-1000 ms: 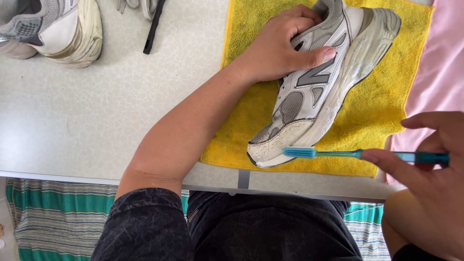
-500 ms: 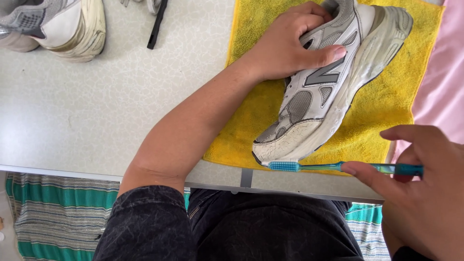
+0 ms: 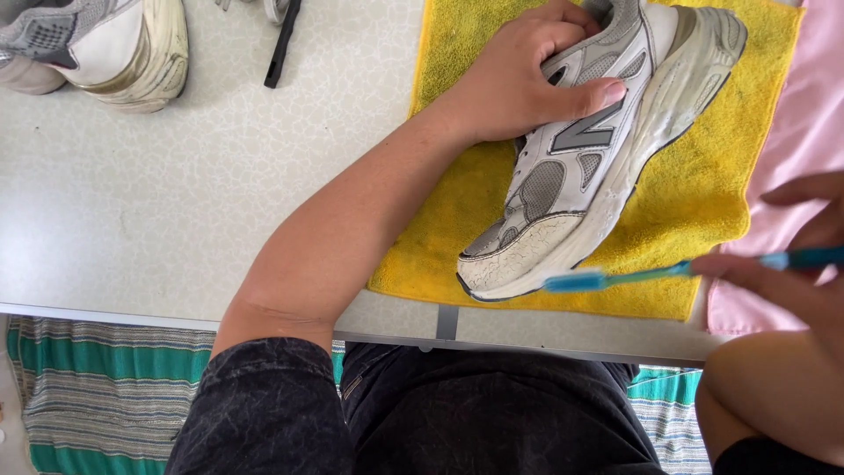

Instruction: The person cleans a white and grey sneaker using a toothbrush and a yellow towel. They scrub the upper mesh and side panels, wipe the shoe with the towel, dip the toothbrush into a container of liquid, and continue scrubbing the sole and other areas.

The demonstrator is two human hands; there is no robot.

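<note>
A table (image 3: 158,220) fills the upper part of the frame. At the upper right a towel (image 3: 703,193) lies on it, and a shoe (image 3: 598,149) rests on the towel, toe toward the lower centre, heel toward the upper right. The left hand (image 3: 519,79) lies over the shoe's upper part, its arm running down to the lower left. At the right edge the right hand (image 3: 791,281) holds a toothbrush (image 3: 668,271), whose head touches the shoe's toe at the towel's lower edge. A cloth (image 3: 809,132) lies right of the towel. A second shoe (image 3: 97,48) sits on the table at the upper left, with a stick (image 3: 283,44) just right of it. A striped fabric (image 3: 97,387) lies below the table's edge at the lower left.
</note>
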